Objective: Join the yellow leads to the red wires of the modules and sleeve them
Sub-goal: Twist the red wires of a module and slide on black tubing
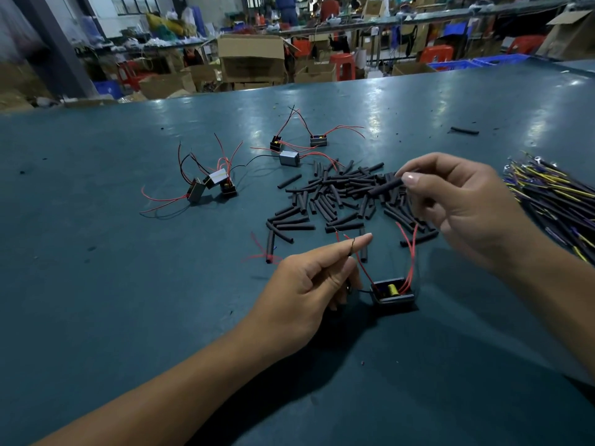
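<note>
Our right hand [463,204] pinches a sleeve [386,187] above the sleeve pile [341,197]; our left hand [309,284] pinches a red wire [362,267] nearer us, beside a module [392,291].

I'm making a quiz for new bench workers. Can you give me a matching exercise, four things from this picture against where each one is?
Things:
1. black sleeve
2. open module
3. bundle of yellow leads
4. joined wire end

Places:
A. at the table's right edge
B. pinched in the left hand
C. on the table between the two hands
D. pinched in the right hand, above the sleeve pile

Pairs: 1-D, 2-C, 3-A, 4-B
</note>
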The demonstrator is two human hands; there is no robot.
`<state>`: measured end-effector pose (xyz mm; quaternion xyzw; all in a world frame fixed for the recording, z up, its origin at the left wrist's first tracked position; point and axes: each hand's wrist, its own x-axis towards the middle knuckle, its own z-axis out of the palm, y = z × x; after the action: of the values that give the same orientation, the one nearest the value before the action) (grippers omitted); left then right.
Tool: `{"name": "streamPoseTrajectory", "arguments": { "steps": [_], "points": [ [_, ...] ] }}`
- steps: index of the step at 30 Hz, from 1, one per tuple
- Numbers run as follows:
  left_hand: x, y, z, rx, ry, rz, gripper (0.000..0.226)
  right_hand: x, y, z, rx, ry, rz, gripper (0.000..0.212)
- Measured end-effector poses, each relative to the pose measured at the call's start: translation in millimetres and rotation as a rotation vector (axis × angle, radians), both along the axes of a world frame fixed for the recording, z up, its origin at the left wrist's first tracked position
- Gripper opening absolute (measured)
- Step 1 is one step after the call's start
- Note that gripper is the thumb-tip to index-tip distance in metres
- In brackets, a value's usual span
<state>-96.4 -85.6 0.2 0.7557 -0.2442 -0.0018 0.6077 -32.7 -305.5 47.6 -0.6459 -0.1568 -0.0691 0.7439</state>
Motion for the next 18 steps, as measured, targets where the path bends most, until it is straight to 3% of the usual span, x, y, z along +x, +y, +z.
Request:
{"name": "streamPoseTrajectory", "arguments": {
  "steps": [6,18],
  "points": [
    [-0.8,-1.6,2.2,0.013,0.001,-0.009,0.030,-20.8,16.9,5.1,-0.074,-0.175,0.076,0.006],
    [0.3,-1.0,1.8,0.020,-0.007,-0.014,0.027,-25.8,23.6,-8.3,-0.368,-0.432,-0.034,0.011]
  ]
}}
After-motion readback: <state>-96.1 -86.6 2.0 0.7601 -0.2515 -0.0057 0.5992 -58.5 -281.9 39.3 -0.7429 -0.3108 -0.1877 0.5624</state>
